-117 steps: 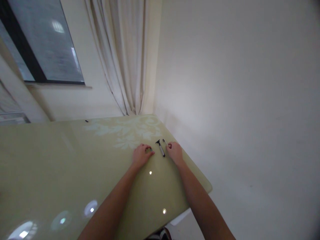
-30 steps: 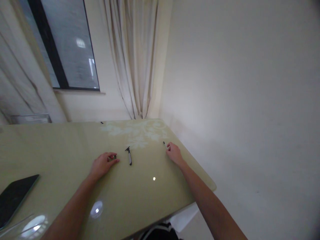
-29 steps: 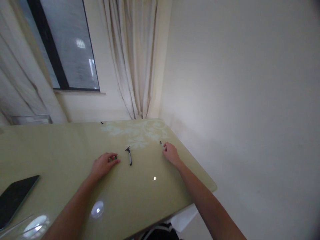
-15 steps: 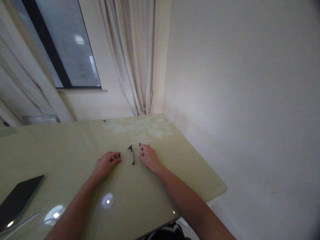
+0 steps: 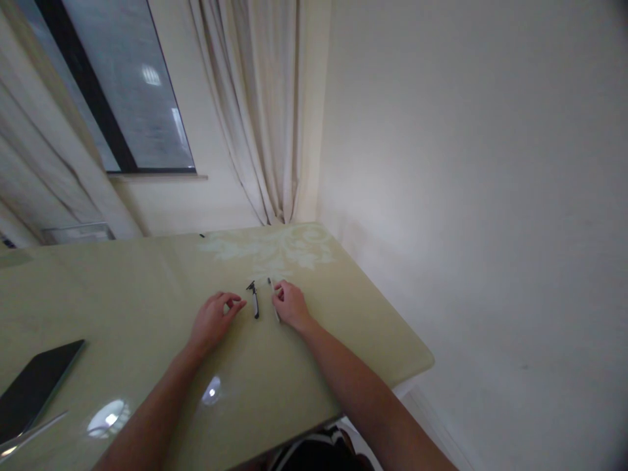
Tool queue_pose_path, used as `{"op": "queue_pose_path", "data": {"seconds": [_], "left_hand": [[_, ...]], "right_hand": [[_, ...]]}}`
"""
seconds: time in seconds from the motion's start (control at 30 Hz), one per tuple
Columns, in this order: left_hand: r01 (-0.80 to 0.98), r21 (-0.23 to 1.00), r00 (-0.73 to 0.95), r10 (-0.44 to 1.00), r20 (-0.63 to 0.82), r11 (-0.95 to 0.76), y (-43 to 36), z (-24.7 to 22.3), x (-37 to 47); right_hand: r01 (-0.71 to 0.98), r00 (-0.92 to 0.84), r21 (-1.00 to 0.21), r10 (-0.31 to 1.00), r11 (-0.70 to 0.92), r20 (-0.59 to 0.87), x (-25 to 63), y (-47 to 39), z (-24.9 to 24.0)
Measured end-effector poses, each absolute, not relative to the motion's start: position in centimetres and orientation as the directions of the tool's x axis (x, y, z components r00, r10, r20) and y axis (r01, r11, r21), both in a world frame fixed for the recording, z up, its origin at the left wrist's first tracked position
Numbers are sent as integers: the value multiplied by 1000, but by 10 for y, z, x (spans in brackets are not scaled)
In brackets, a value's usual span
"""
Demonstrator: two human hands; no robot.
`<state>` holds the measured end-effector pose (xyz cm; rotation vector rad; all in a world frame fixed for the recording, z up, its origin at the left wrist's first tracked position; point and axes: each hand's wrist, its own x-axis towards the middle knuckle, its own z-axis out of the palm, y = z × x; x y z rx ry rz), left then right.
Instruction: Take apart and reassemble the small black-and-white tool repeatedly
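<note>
Here's the slim pale stick with a dark end (image 5: 271,285), lying lengthwise on the tabletop (image 5: 353,314) — and the right hand (image 5: 290,305) has it, fingers pinched narrow around the middle, a tip poking out above and below. Just beside it, apart and roughly parallel, lies the razor (image 5: 255,305), head pointing away, nobody's fingers on it. So one piece is down and free, side by side with the other, while the stick has not yet been let go; that release is the one bit plainly left, as I'd judge it. On the razor's other side, close in, the left hand (image 5: 212,319) rests with thumb and fingertips curled near each other — whether anything small sits between them, I cannot tell. Farther out, well apart at lower left, there's a dark flat slab (image 5: 40,386) with a thin rod (image 5: 46,424) near its corner, and a little dark scrap (image 5: 202,235) right at the far edge. Beyond that edge hang the curtain (image 5: 275,98) and, to its left, the window (image 5: 120,78).
</note>
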<state>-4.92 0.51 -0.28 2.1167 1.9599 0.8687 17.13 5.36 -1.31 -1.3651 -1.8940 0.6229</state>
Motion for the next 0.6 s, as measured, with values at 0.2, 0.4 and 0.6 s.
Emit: {"op": "queue_pose_path", "data": {"seconds": [0.2, 0.4, 0.6], "left_hand": [[971, 237, -46, 982, 183, 1, -12, 2, 6], [977, 206, -91, 983, 157, 57, -12, 1, 7], [969, 244, -38, 948, 315, -42, -19, 11, 4]], "right_hand": [[469, -170, -840, 961, 274, 219, 177, 57, -14], [344, -127, -899, 961, 273, 244, 184, 57, -13], [282, -142, -895, 937, 347, 319, 195, 46, -7]]}}
